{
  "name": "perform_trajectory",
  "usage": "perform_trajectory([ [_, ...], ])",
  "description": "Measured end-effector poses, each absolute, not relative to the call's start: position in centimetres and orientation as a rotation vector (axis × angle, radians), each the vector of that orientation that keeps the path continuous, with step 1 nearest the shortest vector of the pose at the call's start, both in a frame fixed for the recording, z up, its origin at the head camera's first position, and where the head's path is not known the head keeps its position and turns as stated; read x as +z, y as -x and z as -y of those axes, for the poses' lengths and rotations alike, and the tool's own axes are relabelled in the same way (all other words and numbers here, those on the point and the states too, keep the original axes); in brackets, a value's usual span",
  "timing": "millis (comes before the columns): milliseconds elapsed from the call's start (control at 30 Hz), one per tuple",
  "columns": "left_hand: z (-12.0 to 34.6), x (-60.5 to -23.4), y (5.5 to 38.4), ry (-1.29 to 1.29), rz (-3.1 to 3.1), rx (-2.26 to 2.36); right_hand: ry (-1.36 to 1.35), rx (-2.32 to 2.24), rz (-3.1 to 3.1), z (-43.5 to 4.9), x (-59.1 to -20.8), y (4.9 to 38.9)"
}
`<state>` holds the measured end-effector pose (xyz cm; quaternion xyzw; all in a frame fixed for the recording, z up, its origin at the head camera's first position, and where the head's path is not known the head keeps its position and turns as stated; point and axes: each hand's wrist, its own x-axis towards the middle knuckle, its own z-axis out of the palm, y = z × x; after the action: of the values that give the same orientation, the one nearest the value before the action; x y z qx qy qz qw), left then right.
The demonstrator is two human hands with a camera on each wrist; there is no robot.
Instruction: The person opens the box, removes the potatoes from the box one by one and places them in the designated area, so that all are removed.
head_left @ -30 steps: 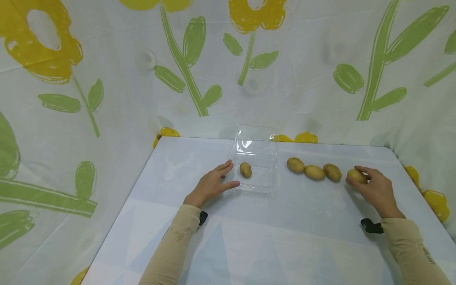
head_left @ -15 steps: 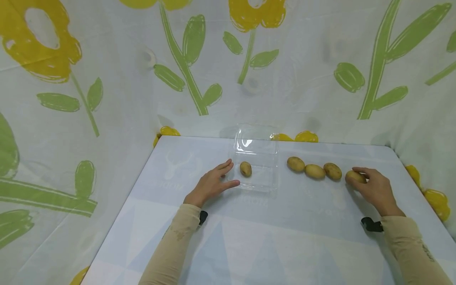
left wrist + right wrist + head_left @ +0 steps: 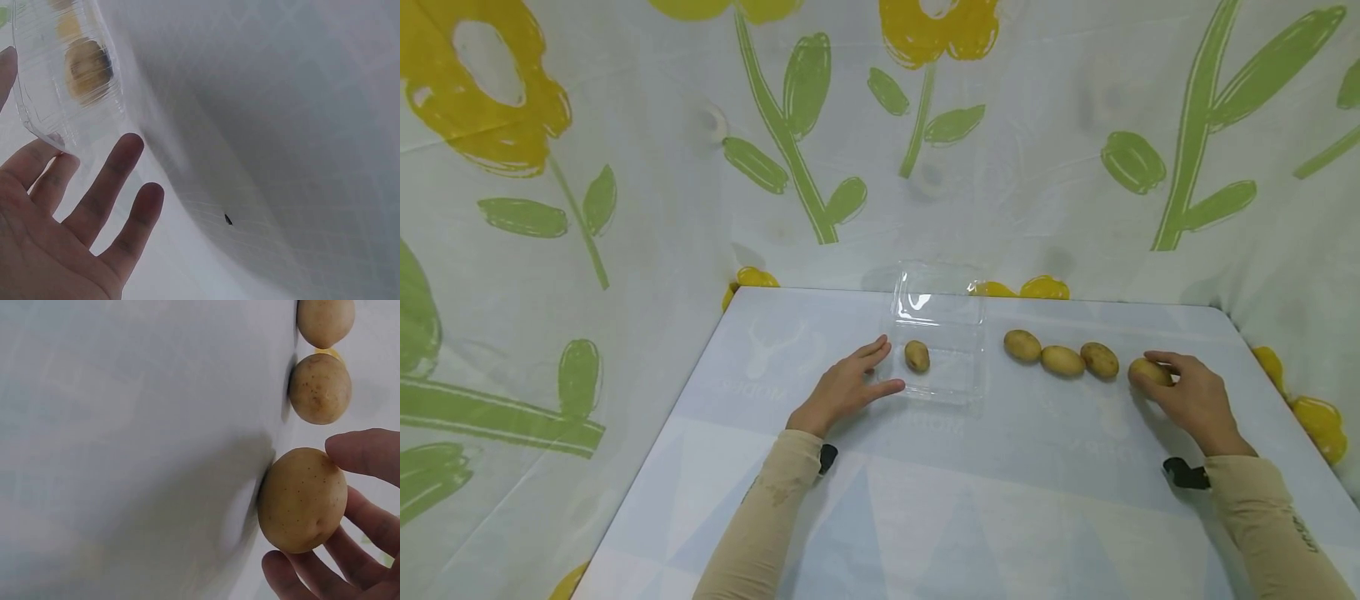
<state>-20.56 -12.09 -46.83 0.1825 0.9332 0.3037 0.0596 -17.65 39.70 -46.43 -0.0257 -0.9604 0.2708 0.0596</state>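
Observation:
At the right end of a row of potatoes, my right hand (image 3: 1198,400) holds a potato (image 3: 1150,372) between thumb and fingers. The right wrist view shows this potato (image 3: 303,500) low at the table surface, thumb on one side and fingers on the other. My left hand (image 3: 842,387) is spread at the left side of a clear plastic clamshell box (image 3: 951,367), whose lid stands raised at the back. Fingertips reach its edge in the left wrist view, where the box (image 3: 37,94) shows a potato (image 3: 89,70) through its ribbed wall. That single potato (image 3: 917,357) lies in the box's left part.
Three potatoes lie close together between the box and my right hand: one at left (image 3: 1022,346), a middle one (image 3: 1063,361) and a right one (image 3: 1100,360). Behind the pale printed table (image 3: 910,500) hangs a flower-patterned curtain (image 3: 1015,192), which also runs along both sides.

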Motion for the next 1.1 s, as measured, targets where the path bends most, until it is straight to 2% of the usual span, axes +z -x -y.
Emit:
perform_trajectory([
  [1100, 12.1, -47.0, 20.5, -0.54, -2.804, 0.941, 0.076, 0.824, 2.879, -38.8, -45.0, 18.2],
])
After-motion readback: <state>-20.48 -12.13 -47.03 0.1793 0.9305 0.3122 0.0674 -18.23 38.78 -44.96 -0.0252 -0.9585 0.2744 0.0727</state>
